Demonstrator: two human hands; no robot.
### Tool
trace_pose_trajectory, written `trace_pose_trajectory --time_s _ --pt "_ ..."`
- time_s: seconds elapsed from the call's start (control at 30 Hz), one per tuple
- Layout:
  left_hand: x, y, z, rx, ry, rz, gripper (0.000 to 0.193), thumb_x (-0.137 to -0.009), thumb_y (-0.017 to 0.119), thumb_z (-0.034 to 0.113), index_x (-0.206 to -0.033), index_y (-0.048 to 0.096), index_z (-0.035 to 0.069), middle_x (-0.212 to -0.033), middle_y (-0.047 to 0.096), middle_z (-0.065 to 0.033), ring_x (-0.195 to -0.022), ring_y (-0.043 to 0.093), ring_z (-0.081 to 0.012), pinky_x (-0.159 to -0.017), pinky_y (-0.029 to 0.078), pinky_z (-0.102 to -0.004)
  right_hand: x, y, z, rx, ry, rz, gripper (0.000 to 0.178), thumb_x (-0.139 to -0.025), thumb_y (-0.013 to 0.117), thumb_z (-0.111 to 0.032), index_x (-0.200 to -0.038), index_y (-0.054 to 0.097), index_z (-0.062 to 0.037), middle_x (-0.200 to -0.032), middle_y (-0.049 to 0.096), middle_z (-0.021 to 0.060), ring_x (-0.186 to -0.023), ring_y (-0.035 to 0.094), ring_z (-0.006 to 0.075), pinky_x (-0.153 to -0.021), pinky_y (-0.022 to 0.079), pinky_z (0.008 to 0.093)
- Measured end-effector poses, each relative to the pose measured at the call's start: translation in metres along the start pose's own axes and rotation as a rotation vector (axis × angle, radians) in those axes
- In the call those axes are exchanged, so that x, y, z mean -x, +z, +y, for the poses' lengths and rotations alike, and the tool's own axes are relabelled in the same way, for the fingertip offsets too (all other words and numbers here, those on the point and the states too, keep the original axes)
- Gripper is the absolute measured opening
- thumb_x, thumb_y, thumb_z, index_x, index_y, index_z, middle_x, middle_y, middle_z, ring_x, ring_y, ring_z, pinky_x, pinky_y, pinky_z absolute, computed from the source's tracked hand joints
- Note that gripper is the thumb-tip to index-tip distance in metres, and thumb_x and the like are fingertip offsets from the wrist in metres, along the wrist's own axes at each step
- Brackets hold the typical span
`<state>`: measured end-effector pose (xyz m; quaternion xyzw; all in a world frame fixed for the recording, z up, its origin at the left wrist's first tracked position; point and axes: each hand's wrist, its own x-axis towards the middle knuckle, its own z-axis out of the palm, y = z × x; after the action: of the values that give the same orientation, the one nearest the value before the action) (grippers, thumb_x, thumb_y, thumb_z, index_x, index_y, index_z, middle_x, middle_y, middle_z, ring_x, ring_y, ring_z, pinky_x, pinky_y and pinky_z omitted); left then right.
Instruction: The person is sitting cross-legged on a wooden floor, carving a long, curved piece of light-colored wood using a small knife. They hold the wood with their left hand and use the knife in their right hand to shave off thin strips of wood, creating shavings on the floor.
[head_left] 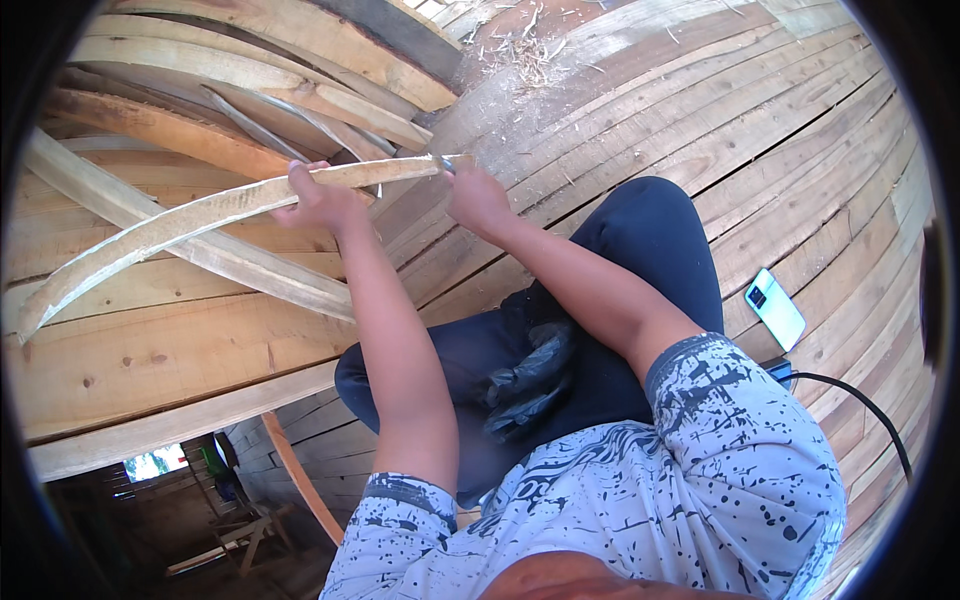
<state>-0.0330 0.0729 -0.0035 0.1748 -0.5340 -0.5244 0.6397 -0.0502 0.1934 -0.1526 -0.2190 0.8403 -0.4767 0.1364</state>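
A long, curved wooden strip (150,232) with pale, ragged edges reaches from the far left to the middle of the view. My left hand (325,203) is closed around it, nearer its right end. At that end my right hand (480,203) is closed on a small tool (447,167), of which only a bit of bluish metal shows. The tool touches or nearly touches the strip's tip; its kind is hidden by my fingers. Beneath the strip, another wooden strip (270,277) lies slanting across the boards.
Several rough wooden boards (250,75) are piled at the upper left. Wood shavings (530,60) litter the plank floor (640,130). A phone (775,310) lies right of my knee, near a black cable (865,398). Crumpled black plastic (530,375) rests on my lap. The floor drops away at lower left.
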Motion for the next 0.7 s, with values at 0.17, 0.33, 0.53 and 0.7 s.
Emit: trace_pose_trajectory --time_s 0.17,0.33,0.53,0.7 --pt "0.005 0.009 0.002 -0.001 0.004 -0.033 0.035 -0.082 0.061 0.007 -0.109 0.046 -0.01 -0.081 0.057 -0.015 -0.062 0.056 -0.02 -0.056 0.047 -0.0321 -0.011 0.006 0.024 -0.001 0.121 0.084 0.031 -0.102 0.046 -0.028 -0.111 0.053 0.001 -0.087 0.068 0.0268 -0.087 0.067 0.0432 -0.075 0.053 0.0525" --pt "0.003 -0.004 0.001 0.018 0.06 -0.02 0.035 -0.082 0.061 0.006 -0.109 0.046 -0.01 -0.083 0.058 -0.0153 -0.063 0.056 -0.0203 -0.056 0.048 -0.0322 0.002 -0.012 -0.01 0.014 -0.061 0.075 0.033 -0.103 0.045 -0.029 -0.113 0.054 0.0018 -0.088 0.068 0.0272 -0.089 0.068 0.0428 -0.077 0.053 0.0534" --pt "0.001 0.0 -0.002 0.019 0.013 -0.005 0.034 -0.082 0.061 0.006 -0.109 0.046 -0.009 -0.082 0.057 -0.0148 -0.064 0.056 -0.0202 -0.056 0.048 -0.0321 -0.003 -0.008 0.003 -0.051 0.158 0.014 0.033 -0.101 0.047 -0.026 -0.107 0.062 0.0029 -0.089 0.067 0.0294 -0.089 0.067 0.045 -0.078 0.052 0.0545" --pt "0.001 0.0 -0.005 0.034 0.003 -0.012 0.032 -0.082 0.061 0.006 -0.106 0.046 -0.008 -0.08 0.057 -0.0154 -0.062 0.057 -0.0206 -0.056 0.048 -0.0323 -0.005 0.003 0.016 -0.039 0.071 0.026 0.033 -0.101 0.047 -0.026 -0.106 0.062 0.0032 -0.089 0.067 0.0294 -0.089 0.066 0.0454 -0.078 0.052 0.0543"
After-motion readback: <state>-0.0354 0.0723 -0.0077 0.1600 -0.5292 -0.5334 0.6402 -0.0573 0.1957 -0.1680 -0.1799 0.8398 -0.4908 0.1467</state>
